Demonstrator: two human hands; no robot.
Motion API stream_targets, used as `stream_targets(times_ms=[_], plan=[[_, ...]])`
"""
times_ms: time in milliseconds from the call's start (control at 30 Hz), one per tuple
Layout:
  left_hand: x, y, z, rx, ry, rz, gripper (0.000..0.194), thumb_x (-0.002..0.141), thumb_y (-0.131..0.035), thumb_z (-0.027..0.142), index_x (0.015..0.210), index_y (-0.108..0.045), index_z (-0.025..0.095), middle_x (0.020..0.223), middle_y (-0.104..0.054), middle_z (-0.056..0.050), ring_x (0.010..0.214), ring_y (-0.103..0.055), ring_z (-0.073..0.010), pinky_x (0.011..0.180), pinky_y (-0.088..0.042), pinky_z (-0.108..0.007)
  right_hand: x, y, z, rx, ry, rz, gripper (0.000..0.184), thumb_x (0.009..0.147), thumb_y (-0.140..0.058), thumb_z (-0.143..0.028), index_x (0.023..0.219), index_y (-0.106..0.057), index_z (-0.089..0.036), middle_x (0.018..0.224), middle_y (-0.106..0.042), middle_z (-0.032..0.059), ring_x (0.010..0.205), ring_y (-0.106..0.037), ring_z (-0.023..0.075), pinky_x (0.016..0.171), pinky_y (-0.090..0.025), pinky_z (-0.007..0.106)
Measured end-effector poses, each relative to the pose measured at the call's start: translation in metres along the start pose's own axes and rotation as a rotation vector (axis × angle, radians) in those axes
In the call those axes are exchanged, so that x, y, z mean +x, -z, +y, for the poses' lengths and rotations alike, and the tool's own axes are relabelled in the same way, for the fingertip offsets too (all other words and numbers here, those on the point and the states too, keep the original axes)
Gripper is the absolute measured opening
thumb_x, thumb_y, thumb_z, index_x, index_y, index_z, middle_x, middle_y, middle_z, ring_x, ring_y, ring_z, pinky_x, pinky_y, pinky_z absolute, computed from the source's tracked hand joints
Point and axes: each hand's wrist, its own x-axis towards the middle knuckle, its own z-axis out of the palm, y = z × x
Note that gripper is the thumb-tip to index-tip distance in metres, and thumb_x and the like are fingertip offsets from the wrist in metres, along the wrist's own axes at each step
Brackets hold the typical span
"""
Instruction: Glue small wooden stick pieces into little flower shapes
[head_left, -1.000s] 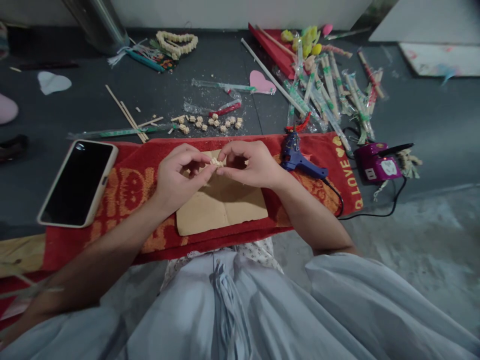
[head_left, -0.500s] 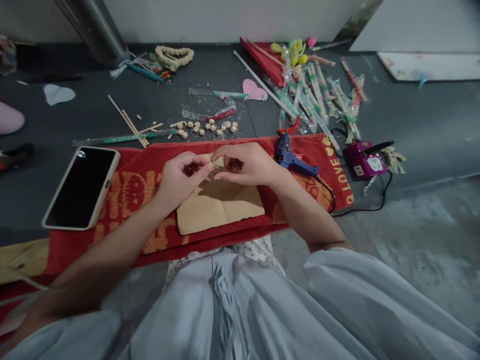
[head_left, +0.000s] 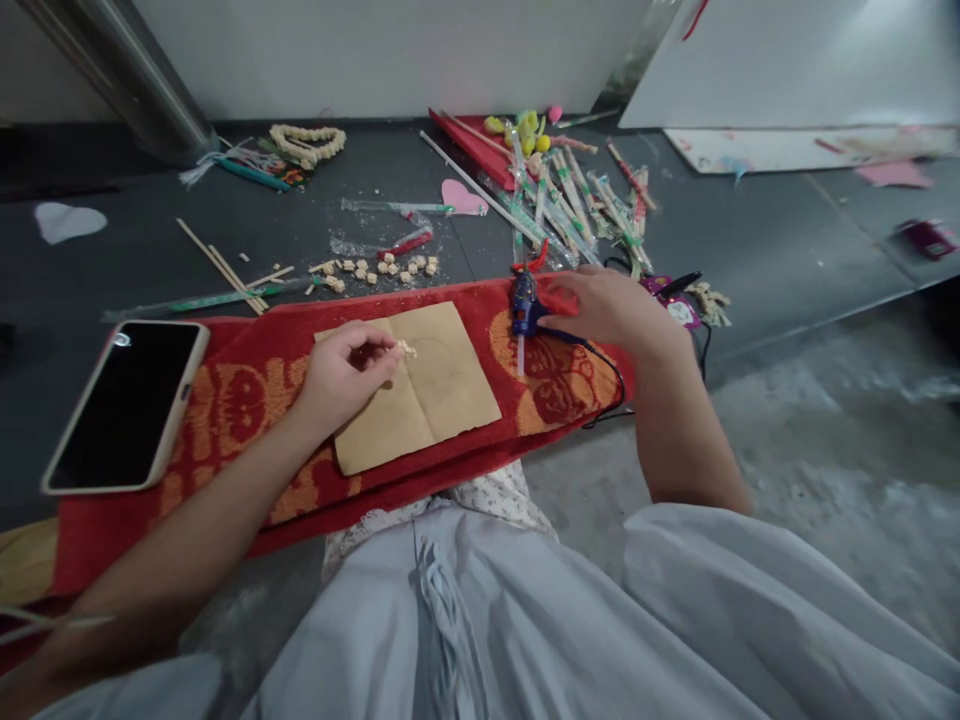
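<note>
My left hand (head_left: 349, 370) pinches a small pale cluster of wooden pieces (head_left: 406, 349) between thumb and fingertips, just above the creased brown paper (head_left: 450, 390). A faint drawn curve shows on that paper. Over the right part of the red towel (head_left: 285, 480), my right hand (head_left: 607, 305) is spread, thumb and fingers apart, at the handle of the blue glue gun (head_left: 525, 302). Whether the fingertips touch the handle I cannot tell. From the gun's rear a whitish glue stick (head_left: 521, 355) sticks out toward me.
Several small wooden pieces (head_left: 386, 268) lie beyond the towel, near thin sticks (head_left: 217, 265). A phone (head_left: 127, 405) rests at left. Wrapped chopsticks (head_left: 577, 195), a pink paper heart (head_left: 463, 198) and a heart-shaped wooden frame (head_left: 307, 147) lie farther back. The purple box (head_left: 679, 305) is partly behind my right hand.
My right hand has left the wooden cluster and moved right to the glue gun, its fingers opening. My left hand keeps the cluster over the paper. The view has turned to the right.
</note>
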Motion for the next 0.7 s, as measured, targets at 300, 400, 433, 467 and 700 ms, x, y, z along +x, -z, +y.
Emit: stream_targets(times_ms=[300,400,433,467,700], plan=[[0.001,-0.005,0.004,-0.010,0.085,-0.003,0.025,0.069,-0.069,0.041,0.073,-0.069,0.017,0.071,-0.069,-0.005,0.060,-0.061,-0.0136,0.052,-0.049,-0.023,-0.006,-0.026,-0.001,-0.045,-0.052,-0.108,0.038,0.092,-0.051,-0.039,0.116,-0.060,-0.012,0.112,-0.068,0.0192,0.100,-0.064,0.0296,0.082,-0.045,0.035],[0.001,-0.006,0.003,-0.014,0.101,-0.022,0.025,0.068,-0.069,0.042,0.073,-0.069,0.017,0.070,-0.069,-0.005,0.059,-0.060,-0.0141,0.051,-0.048,-0.024,-0.008,-0.037,0.012,0.076,-0.034,-0.020,0.039,0.094,-0.047,-0.040,0.118,-0.058,-0.012,0.114,-0.068,0.0193,0.101,-0.064,0.0304,0.086,-0.046,0.037],[0.001,-0.006,0.002,-0.012,0.102,-0.027,0.025,0.068,-0.068,0.042,0.073,-0.070,0.018,0.070,-0.069,-0.005,0.059,-0.060,-0.0141,0.051,-0.048,-0.024,-0.009,-0.041,0.016,0.123,-0.032,0.007,0.039,0.094,-0.047,-0.041,0.118,-0.058,-0.012,0.113,-0.068,0.0186,0.101,-0.063,0.0305,0.087,-0.047,0.038],[0.001,-0.006,0.001,-0.009,0.101,-0.029,0.024,0.068,-0.068,0.042,0.073,-0.070,0.018,0.069,-0.069,-0.005,0.058,-0.060,-0.0142,0.051,-0.047,-0.024,-0.009,-0.044,0.021,0.169,-0.025,0.029,0.040,0.093,-0.047,-0.040,0.119,-0.058,-0.012,0.114,-0.068,0.0183,0.102,-0.063,0.0306,0.087,-0.047,0.039],[0.002,-0.006,-0.004,0.009,0.068,-0.033,0.023,0.068,-0.070,0.041,0.073,-0.070,0.018,0.071,-0.069,-0.005,0.059,-0.060,-0.0140,0.051,-0.047,-0.023,-0.003,-0.056,0.046,0.449,-0.086,0.172,0.046,0.093,-0.040,-0.054,0.113,-0.059,-0.016,0.105,-0.068,0.0149,0.092,-0.062,0.0272,0.087,-0.051,0.045]])
